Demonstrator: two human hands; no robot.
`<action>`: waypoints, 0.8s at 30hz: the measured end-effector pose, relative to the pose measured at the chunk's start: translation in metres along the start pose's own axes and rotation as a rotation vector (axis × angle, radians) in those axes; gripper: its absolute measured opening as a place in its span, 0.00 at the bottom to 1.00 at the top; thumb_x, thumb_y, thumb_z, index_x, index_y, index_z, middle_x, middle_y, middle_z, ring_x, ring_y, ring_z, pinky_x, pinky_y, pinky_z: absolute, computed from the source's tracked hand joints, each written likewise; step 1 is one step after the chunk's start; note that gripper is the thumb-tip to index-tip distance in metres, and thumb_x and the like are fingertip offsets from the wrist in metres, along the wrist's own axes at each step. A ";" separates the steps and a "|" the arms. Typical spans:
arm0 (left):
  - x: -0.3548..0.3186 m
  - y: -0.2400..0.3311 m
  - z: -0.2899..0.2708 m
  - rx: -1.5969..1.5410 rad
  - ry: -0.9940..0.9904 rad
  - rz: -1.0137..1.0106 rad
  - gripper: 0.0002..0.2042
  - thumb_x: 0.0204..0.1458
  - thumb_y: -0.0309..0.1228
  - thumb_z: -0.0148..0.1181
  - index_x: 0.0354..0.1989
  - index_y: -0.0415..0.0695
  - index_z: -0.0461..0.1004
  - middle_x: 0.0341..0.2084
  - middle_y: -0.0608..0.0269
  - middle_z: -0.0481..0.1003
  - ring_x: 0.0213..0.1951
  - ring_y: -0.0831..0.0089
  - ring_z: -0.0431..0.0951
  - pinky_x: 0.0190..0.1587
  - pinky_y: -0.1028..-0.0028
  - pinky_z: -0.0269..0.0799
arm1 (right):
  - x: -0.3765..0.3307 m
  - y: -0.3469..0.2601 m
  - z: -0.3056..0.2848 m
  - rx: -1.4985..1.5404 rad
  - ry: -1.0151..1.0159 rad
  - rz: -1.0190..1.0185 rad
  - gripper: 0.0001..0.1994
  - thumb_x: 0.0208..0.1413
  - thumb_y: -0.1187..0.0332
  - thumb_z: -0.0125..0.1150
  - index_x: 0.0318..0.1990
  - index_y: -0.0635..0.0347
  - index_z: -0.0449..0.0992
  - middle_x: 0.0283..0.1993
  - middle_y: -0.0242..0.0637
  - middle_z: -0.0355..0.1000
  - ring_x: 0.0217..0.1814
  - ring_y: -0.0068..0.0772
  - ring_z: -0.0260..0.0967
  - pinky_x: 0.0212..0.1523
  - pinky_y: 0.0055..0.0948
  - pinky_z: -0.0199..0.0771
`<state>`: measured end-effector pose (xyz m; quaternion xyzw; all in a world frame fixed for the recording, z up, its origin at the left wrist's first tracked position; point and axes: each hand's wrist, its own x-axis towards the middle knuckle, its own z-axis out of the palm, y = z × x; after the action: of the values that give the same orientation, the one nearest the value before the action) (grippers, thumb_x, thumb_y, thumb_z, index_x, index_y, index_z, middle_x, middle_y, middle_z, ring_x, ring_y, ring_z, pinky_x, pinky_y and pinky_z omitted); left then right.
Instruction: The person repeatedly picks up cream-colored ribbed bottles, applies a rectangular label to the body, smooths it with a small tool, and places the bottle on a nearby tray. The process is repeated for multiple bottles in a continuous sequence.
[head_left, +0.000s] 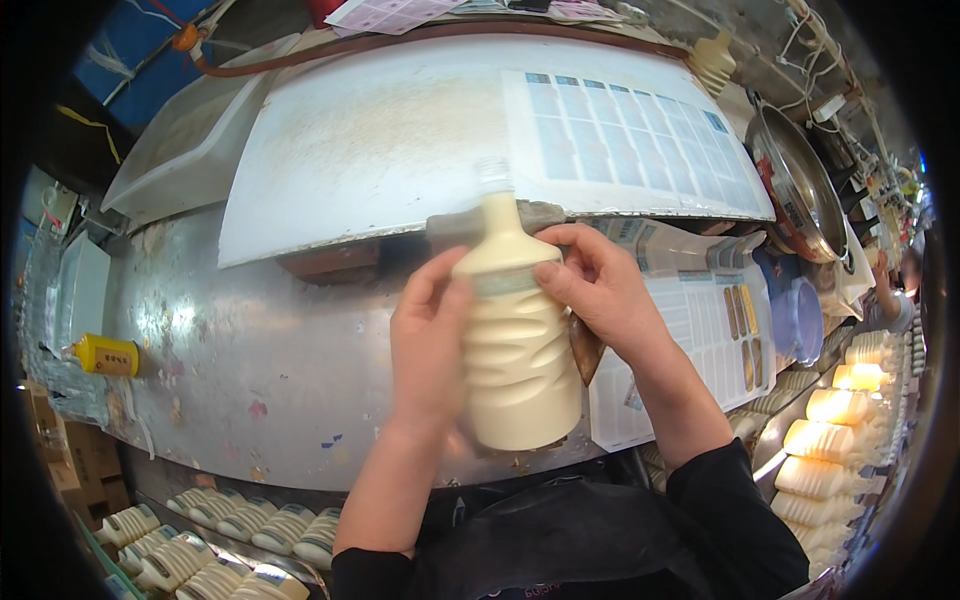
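A cream-coloured bottle (520, 350) with a narrow neck and wavy ridges round its body stands upright between my hands, slightly blurred. A pale greyish label strip (500, 281) runs across its shoulder. Curled round the left side of the shoulder, my left hand (432, 310) is closed and smeared by motion. From the right, my right hand (598, 285) grips the bottle, its thumb pressed at the end of the strip. Just below that hand, a brown pointed piece (586, 350) shows beside the bottle; its kind is unclear. A grey block (455, 228) lies behind the neck.
Beyond is a white raised board (370, 130) bearing a label sheet (620, 130). More label sheets (690, 330) lie right, near a metal pan (800, 180) and a purple tub (797, 320). A yellow bottle (107, 355) lies left on the metal table (260, 350). Cream bottles (240, 518) fill both lower sides.
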<state>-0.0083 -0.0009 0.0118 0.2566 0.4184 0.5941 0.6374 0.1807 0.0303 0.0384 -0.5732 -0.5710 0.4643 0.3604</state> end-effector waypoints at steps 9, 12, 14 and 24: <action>-0.001 -0.001 0.002 0.016 0.005 0.018 0.19 0.64 0.31 0.63 0.60 0.37 0.71 0.51 0.57 0.76 0.50 0.74 0.77 0.54 0.73 0.75 | -0.002 -0.006 -0.001 -0.014 -0.020 0.034 0.18 0.59 0.63 0.68 0.53 0.64 0.78 0.31 0.21 0.66 0.34 0.11 0.61 0.37 0.16 0.63; 0.001 -0.005 -0.001 0.037 0.000 0.039 0.19 0.64 0.33 0.63 0.59 0.37 0.72 0.51 0.58 0.76 0.50 0.74 0.77 0.54 0.73 0.74 | -0.002 -0.006 0.000 -0.016 -0.019 0.025 0.18 0.60 0.63 0.67 0.53 0.64 0.78 0.30 0.20 0.65 0.33 0.11 0.61 0.36 0.16 0.63; 0.001 -0.006 -0.002 0.054 0.006 0.044 0.18 0.66 0.33 0.60 0.60 0.38 0.72 0.51 0.59 0.76 0.50 0.75 0.77 0.55 0.73 0.74 | -0.001 -0.005 0.000 -0.035 -0.028 0.005 0.18 0.61 0.64 0.65 0.54 0.64 0.77 0.31 0.21 0.66 0.33 0.12 0.62 0.36 0.16 0.64; -0.009 -0.005 -0.014 -0.089 -0.034 -0.004 0.16 0.71 0.32 0.49 0.62 0.40 0.71 0.53 0.60 0.76 0.50 0.76 0.76 0.55 0.73 0.72 | -0.010 0.001 -0.013 0.241 -0.151 0.084 0.22 0.73 0.61 0.52 0.66 0.69 0.68 0.35 0.22 0.68 0.24 0.07 0.59 0.25 0.11 0.58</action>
<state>-0.0169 -0.0134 0.0022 0.2371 0.3810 0.6063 0.6565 0.1941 0.0219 0.0430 -0.5126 -0.5122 0.5859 0.3628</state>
